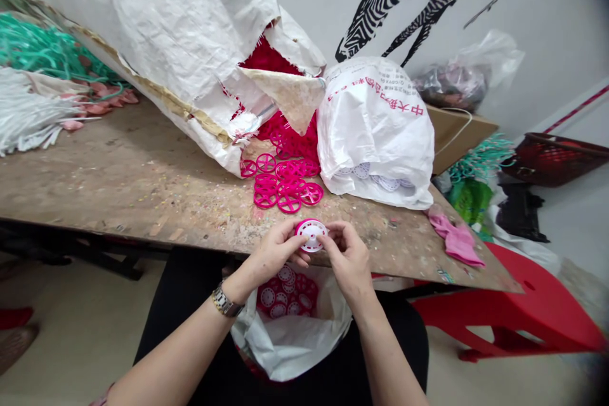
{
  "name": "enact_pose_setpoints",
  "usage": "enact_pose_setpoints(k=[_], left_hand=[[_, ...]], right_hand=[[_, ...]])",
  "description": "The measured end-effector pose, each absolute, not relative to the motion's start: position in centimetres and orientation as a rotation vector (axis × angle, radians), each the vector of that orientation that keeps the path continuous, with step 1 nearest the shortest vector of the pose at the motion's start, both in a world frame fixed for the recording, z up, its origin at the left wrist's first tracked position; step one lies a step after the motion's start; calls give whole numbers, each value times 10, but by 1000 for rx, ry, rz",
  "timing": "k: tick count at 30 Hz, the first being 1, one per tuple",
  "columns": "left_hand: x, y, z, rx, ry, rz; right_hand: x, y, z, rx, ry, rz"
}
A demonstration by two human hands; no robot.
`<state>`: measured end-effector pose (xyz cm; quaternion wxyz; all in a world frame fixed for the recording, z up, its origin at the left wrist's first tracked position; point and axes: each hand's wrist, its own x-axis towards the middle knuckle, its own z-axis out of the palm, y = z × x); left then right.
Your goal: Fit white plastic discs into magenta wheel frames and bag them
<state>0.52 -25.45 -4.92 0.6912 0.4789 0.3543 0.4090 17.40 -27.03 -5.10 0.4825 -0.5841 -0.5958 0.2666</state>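
Both hands meet over the near edge of the worn wooden table (143, 177). Between them is a small round wheel (311, 233), pink rim with a white disc pressed into it. My left hand (276, 251) pinches its left side and my right hand (348, 256) pinches its right side, fingers closed on it. A watch sits on my left wrist. Below the hands, on my lap, an open white bag (290, 336) holds several finished pink-and-white wheels (285, 295). Loose pink spoked rings (285, 187) lie on the table just beyond the hands.
A big torn woven sack (166, 38) spills pink rings. A white plastic bag (375, 127) holding white discs stands right of them. A pink cloth (457, 241), cardboard box (457, 133), red stool (523, 317), red basket (552, 155), and green and white strands (38, 82) lie around.
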Motion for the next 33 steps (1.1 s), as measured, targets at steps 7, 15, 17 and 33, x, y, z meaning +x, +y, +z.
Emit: enact_pose_setpoints(k=[7,15,17,33], left_hand=[[2,-260,-47,1190,799,864],[5,-270,-40,1743,953,996],[6,-271,-40,1742,968,998],[7,-275,-38,1401,876,863]], right_hand=[[172,-282,-40,-1277,-1407,1012],[167,-298,-38,-1321,-1420,819],[168,-298,-38,-1324,-1422,814],[168,-298,-39,-1251,-1392,962]])
